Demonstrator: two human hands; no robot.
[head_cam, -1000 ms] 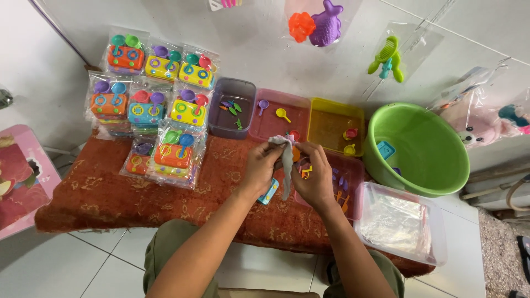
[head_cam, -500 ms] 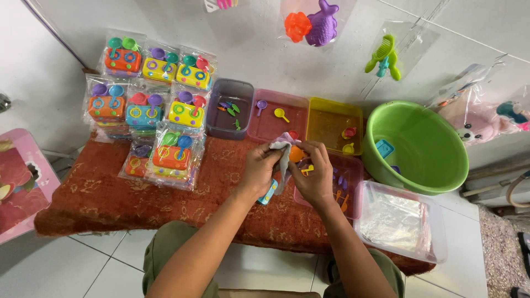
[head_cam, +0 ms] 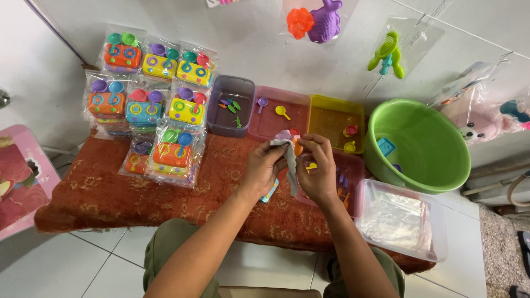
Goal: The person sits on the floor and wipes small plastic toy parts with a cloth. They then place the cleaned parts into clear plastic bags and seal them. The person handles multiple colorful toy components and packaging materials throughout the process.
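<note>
Fingers (head_cam: 279, 152) of the left hand (head_cam: 264, 170) pinch the upper edge of a clear plastic bag (head_cam: 288, 160); the right hand (head_cam: 316, 168) grips the same bag from the other side, with a small orange toy piece (head_cam: 298, 148) at its mouth. The bag is held just above the middle of the worktop (head_cam: 99, 190), which is covered by a red patterned cloth.

Progress, as judged from the layout: this set looks only partly filled and unsealed, while finished sets are already stacked, so packing appears well under way with loose stock remaining.

Count, near to far:
- One clear tub of empty bags (head_cam: 400, 218), near right.
- One pink tray (head_cam: 345, 185) under the right hand, several small pieces inside.
- Sealed toy stove packs (head_cam: 171, 152), left: about nine visible, some overlapping, so the exact figure is uncertain.
- One green basin (head_cam: 417, 143), right, with one blue piece showing.
- Three far trays: purple (head_cam: 232, 105), pink (head_cam: 279, 110), yellow (head_cam: 337, 118).
</note>
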